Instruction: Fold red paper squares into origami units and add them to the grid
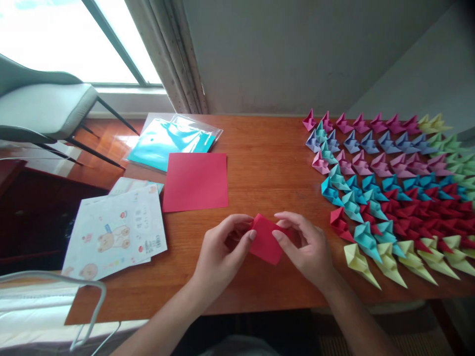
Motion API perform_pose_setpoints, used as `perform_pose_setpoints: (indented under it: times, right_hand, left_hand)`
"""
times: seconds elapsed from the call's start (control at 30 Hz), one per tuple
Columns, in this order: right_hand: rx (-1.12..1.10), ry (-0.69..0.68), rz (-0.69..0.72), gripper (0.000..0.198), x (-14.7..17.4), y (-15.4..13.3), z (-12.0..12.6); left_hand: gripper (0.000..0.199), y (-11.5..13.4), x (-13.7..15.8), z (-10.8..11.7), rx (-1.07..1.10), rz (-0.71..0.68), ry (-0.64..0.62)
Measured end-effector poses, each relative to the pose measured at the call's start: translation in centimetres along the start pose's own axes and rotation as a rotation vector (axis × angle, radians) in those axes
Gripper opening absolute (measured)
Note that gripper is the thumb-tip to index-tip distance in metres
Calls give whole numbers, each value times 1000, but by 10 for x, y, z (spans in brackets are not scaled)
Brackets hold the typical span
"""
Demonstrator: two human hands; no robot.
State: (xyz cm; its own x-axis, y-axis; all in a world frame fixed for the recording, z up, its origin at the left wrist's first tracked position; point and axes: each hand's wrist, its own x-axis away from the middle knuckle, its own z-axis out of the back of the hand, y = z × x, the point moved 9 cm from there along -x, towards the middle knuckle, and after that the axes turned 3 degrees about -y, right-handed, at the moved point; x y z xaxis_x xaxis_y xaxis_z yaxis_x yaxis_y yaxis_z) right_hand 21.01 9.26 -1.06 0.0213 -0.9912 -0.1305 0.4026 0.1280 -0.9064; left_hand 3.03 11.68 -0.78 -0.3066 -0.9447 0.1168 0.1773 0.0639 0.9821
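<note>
Between my two hands is a small folded piece of red origami paper (266, 243), held just above the table near its front edge. My left hand (227, 242) pinches its left side, thumb in front and fingers behind. On the right side, my right hand (305, 242) grips it the same way, thumb pressed on the face. The fingertips behind the paper are partly hidden. A flat red square sheet (196, 182) lies on the table, up and left of my hands.
Rows of folded paper figures in several colours, such as a yellow figure (359, 262), cover the table's right side. At left lie teal paper packs (166, 143) and a bear-printed pad (117, 232). A chair (44, 106) stands by the window.
</note>
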Motion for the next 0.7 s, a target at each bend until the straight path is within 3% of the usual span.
perform_pose_setpoints:
  times: [0.1, 0.23, 0.47, 0.7]
  right_hand:
    - [-38, -33, -35, 23, -1, -1, -2]
    - [-154, -78, -111, 18, -10, -3, -9]
    - [-172, -25, -56, 10, -28, -18, -15]
    - [-108, -23, -3, 9, -25, -22, -15]
  left_hand:
    - [13, 1, -7, 1, 55, 33, 6]
    - [9, 14, -13, 2, -47, -30, 9]
    - [6, 17, -14, 7, -62, -88, 33]
    - [7, 22, -12, 8, -116, -119, 38]
